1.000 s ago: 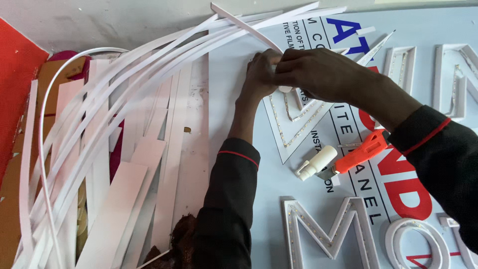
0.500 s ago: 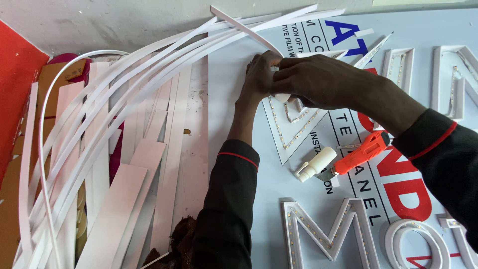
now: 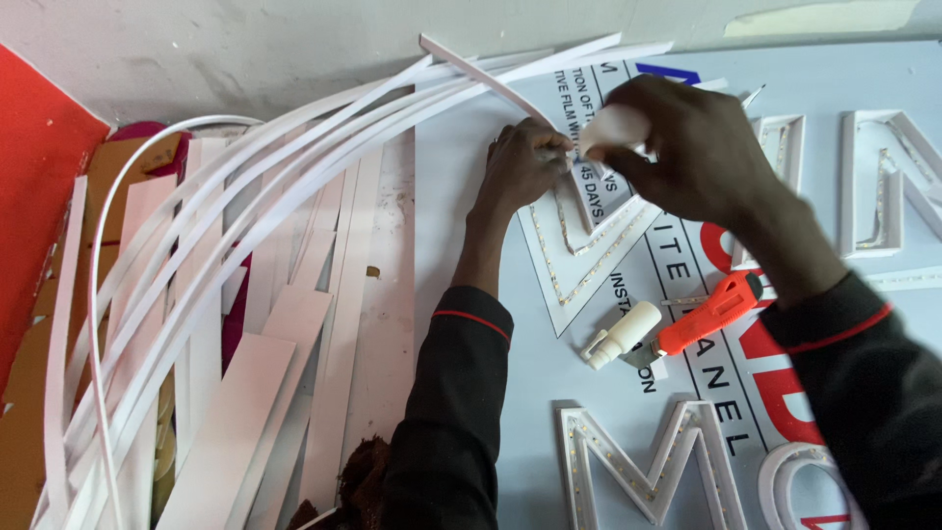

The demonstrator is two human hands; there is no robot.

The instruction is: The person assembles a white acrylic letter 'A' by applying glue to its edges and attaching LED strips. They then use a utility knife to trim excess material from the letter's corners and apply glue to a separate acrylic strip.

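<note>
My left hand (image 3: 525, 165) pinches the end of a thin white plastic strip (image 3: 471, 71) against the upper left arm of a white V-shaped sign letter (image 3: 574, 280). The letter lies on a pale blue printed panel (image 3: 510, 393), and an LED strip runs inside it. Just right of the left fingers, my right hand (image 3: 692, 147) holds a small white bottle (image 3: 610, 128) with its tip pointing at them. Both sleeves are dark with a red cuff line.
An orange utility knife (image 3: 711, 312) and another white bottle (image 3: 618, 336) lie below the V letter. More white letters sit at the bottom (image 3: 638, 461) and at the right (image 3: 888, 182). A pile of long white strips (image 3: 245, 294) covers the left, beside a red surface (image 3: 39, 206).
My right hand has lifted off the letter and now shows a small white bottle in its fingers. My left hand stays at the letter's upper left arm.
</note>
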